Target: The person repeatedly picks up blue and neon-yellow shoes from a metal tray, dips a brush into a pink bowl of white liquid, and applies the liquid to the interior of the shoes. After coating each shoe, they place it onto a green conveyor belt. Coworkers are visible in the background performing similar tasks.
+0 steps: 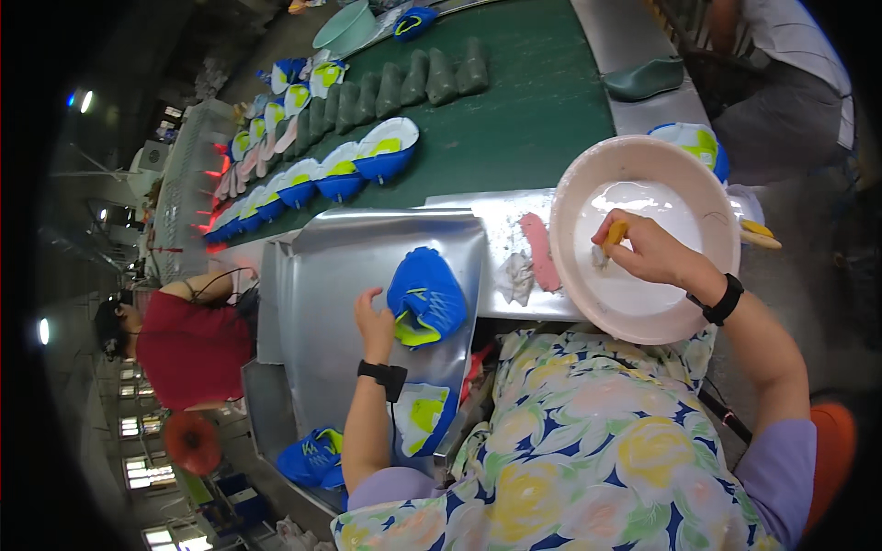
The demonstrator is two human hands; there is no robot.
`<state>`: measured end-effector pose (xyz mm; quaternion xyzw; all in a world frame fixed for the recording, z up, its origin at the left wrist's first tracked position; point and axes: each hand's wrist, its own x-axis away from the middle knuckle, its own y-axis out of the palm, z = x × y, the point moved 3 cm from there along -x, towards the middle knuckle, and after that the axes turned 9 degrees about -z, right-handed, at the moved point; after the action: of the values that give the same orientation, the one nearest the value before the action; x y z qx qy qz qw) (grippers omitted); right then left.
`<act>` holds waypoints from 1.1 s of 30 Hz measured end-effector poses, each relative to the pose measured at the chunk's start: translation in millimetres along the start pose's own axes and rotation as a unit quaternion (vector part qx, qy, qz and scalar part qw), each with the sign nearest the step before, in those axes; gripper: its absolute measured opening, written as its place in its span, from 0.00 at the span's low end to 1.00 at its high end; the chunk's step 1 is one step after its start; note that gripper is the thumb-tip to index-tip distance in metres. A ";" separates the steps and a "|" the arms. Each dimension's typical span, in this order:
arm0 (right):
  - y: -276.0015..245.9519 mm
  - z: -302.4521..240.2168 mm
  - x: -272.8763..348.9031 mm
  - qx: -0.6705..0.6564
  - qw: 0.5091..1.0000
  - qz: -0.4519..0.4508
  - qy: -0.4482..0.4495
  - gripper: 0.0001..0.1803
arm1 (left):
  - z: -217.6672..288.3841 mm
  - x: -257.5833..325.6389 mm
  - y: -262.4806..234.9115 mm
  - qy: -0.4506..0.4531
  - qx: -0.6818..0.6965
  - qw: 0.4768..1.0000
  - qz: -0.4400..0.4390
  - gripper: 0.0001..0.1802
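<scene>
My right hand [648, 248] is inside a wide pinkish-white basin [574, 197] of white liquid, its fingers closed on a yellow-handled brush [614, 235] dipped at the liquid. My left hand [373, 321] rests on a shiny metal tray [340, 266], fingers loosely curled and holding nothing. It sits just left of a blue shoe upper with a yellow-green edge [425, 297]. Both wrists wear black bands.
A green conveyor belt [542, 101] carries rows of blue-and-yellow uppers [386, 151] and grey-green lasts [441, 78]. A pink strip [540, 250] and a rag [516, 275] lie beside the basin. More uppers [423, 418] lie near my lap. A person in red [188, 344] works at left; another sits at top right.
</scene>
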<state>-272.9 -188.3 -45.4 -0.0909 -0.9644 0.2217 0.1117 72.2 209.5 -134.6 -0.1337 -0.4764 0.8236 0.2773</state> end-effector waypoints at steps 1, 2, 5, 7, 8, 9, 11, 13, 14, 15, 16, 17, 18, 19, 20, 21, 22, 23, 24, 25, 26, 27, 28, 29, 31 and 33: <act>6.0 0.6 -1.9 0.027 0.999 -0.042 0.009 0.08 | 28.2 -0.9 -9.5 0.045 0.060 0.997 -0.013 0.25; 11.5 4.2 -1.7 0.074 0.995 -0.070 0.006 0.10 | 59.5 -1.9 -13.6 0.067 0.111 0.984 -0.118 0.27; 22.8 2.0 5.1 0.178 0.974 -0.132 -0.043 0.11 | 77.6 11.0 -7.7 0.218 -0.007 0.938 -0.270 0.32; 6.4 -6.8 16.0 0.165 0.982 -0.065 -0.072 0.10 | 91.6 19.0 -2.4 0.248 -0.117 0.935 -0.227 0.31; -4.9 -11.8 24.2 0.159 0.984 -0.026 -0.079 0.10 | 99.4 16.4 -0.3 0.269 -0.169 0.925 -0.207 0.30; -14.6 -17.0 31.0 0.142 0.987 -0.003 -0.073 0.09 | 94.0 12.0 0.9 0.265 -0.160 0.928 -0.208 0.29; -37.1 -24.2 44.5 0.108 0.992 0.047 -0.054 0.09 | 74.2 -7.3 6.6 0.264 -0.141 0.930 -0.213 0.26; -55.0 -20.4 55.9 0.073 0.991 0.099 -0.050 0.09 | 80.9 -30.2 -9.3 0.239 -0.082 0.949 -0.186 0.22; -62.2 -17.0 62.9 0.054 0.989 0.124 -0.055 0.09 | 96.3 -38.8 -22.5 0.221 -0.019 0.959 -0.174 0.20; -70.2 -12.7 70.0 0.035 0.986 0.150 -0.062 0.09 | 114.0 -48.3 -35.5 0.207 0.046 0.964 -0.162 0.18; -76.2 -8.8 74.0 0.073 0.981 0.157 -0.090 0.09 | 136.2 -56.2 -50.9 0.190 0.127 0.958 -0.175 0.18; -78.5 -7.7 76.0 0.072 0.977 0.169 -0.107 0.09 | 155.9 -61.9 -58.0 0.177 0.200 0.943 -0.197 0.18; -80.3 -9.8 76.6 0.071 0.973 0.184 -0.123 0.10 | 179.0 -67.0 -59.0 0.172 0.260 0.920 -0.237 0.18; -83.2 -13.4 77.4 0.072 0.967 0.201 -0.138 0.10 | 202.9 -69.1 -55.2 0.164 0.318 0.892 -0.277 0.18; -85.9 -18.9 74.3 0.071 0.966 0.209 -0.136 0.10 | 224.1 -69.5 -49.4 0.153 0.366 0.864 -0.310 0.18; -89.2 -29.4 72.0 0.061 0.961 0.210 -0.168 0.10 | 245.5 -69.0 -38.5 0.148 0.400 0.837 -0.343 0.18; -91.5 -40.2 68.9 0.050 0.956 0.212 -0.198 0.11 | 265.1 -68.0 -26.1 0.144 0.422 0.816 -0.367 0.18; -93.3 -51.2 64.7 0.041 0.948 0.216 -0.232 0.11 | 284.2 -65.7 -13.5 0.140 0.442 0.795 -0.392 0.18; -95.7 -60.3 62.1 0.034 0.939 0.219 -0.263 0.11 | 302.6 -63.7 -1.6 0.139 0.457 0.775 -0.414 0.18; -96.6 -63.6 58.2 0.025 0.940 0.211 -0.267 0.10 | 317.9 -61.2 10.1 0.136 0.469 0.758 -0.433 0.18; -96.8 -67.7 53.4 0.014 0.940 0.200 -0.275 0.10 | 331.0 -58.7 18.0 0.135 0.475 0.747 -0.445 0.18; -99.4 -67.4 54.6 0.005 0.940 0.187 -0.285 0.10 | 342.7 -57.6 25.7 0.133 0.483 0.738 -0.452 0.18; -103.6 -62.5 59.4 0.025 0.949 0.187 -0.254 0.10 | 353.4 -56.4 30.5 0.133 0.487 0.734 -0.455 0.18; -108.1 -58.7 61.9 0.044 0.956 0.183 -0.225 0.10 | 359.1 -56.9 35.4 0.132 0.491 0.734 -0.451 0.18; -113.6 -51.9 68.5 0.059 0.965 0.190 -0.173 0.10 | 366.3 -56.8 43.0 0.131 0.499 0.737 -0.437 0.18; -112.7 -40.5 78.4 0.047 0.968 0.209 -0.127 0.10 | 365.3 -55.5 50.3 0.126 0.507 0.744 -0.415 0.18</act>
<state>-351.8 -254.0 54.3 -0.2561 -0.9189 0.2947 -0.0569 -76.4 -102.2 6.1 0.1355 0.0427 0.7227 0.6764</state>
